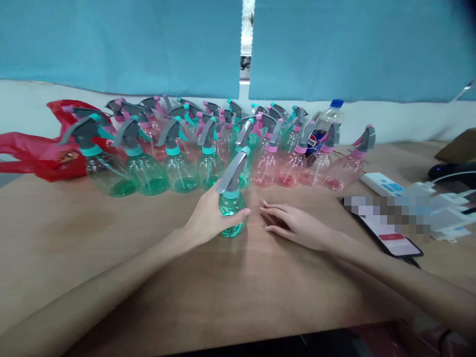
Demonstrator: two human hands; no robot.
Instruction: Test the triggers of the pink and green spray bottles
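Observation:
In the head view my left hand point(208, 218) is wrapped round the body of a clear green spray bottle point(233, 203) with a grey and teal trigger head. The bottle stands upright on the wooden table point(208, 292) and has some liquid in it. To its right, my right hand point(292, 223) rests low over the table, fingers apart and slightly curled, holding nothing and not touching the bottle. Behind both hands runs a row of spray bottles: green ones point(182, 173) on the left and pink ones point(267, 166) on the right. More bottles behind are partly hidden.
A red plastic bag point(55, 153) lies at the left end of the row. A Pepsi bottle point(332, 119) with a blue cap stands at the back right. On the right are a phone point(399, 245), a white power strip point(381, 184) and plugged-in chargers point(446, 218) with cables.

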